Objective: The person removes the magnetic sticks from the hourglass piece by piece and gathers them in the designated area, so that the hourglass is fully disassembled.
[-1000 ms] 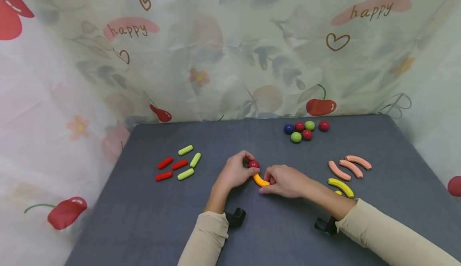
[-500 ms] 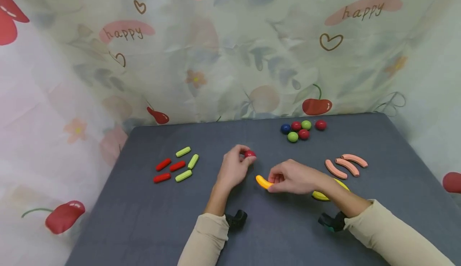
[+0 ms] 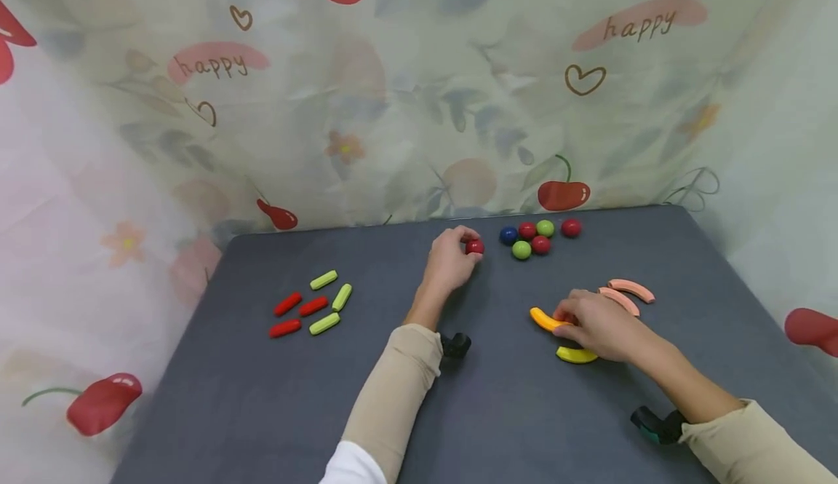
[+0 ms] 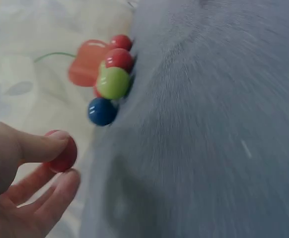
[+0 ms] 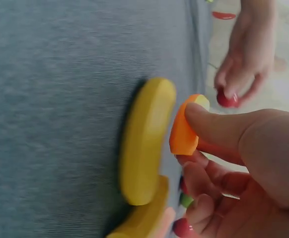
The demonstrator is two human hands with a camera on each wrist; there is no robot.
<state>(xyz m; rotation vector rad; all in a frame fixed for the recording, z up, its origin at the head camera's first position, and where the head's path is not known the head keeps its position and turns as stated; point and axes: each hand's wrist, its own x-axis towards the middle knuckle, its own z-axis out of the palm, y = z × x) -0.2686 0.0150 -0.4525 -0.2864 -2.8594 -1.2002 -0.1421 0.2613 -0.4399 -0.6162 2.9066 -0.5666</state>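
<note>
My left hand [image 3: 448,258] pinches a small red ball [image 3: 476,247] between thumb and fingers, left of the ball cluster. In the left wrist view the red ball [image 4: 67,154] shows above the grey cloth, its shadow lying below. My right hand [image 3: 605,324] holds an orange curved piece [image 3: 545,319] by its right end. Seen from the right wrist, the thumb presses on the orange curved piece [image 5: 182,131]. Close beside it lies a yellow banana-shaped piece [image 5: 147,141], with a second yellow piece [image 5: 144,218] partly behind it. In the head view the hand covers part of the yellow pieces [image 3: 576,355].
Red, green and blue balls [image 3: 521,250] cluster at the table's back edge. Pink curved pieces [image 3: 631,290] lie beyond my right hand. On the left are short red sticks [image 3: 285,328] and light green sticks [image 3: 324,323]. A printed curtain [image 3: 393,105] hangs behind the table.
The red ball and the orange piece have come apart. My left hand has carried the ball back towards the cluster; my right hand has moved the orange piece right, to the yellow pieces.
</note>
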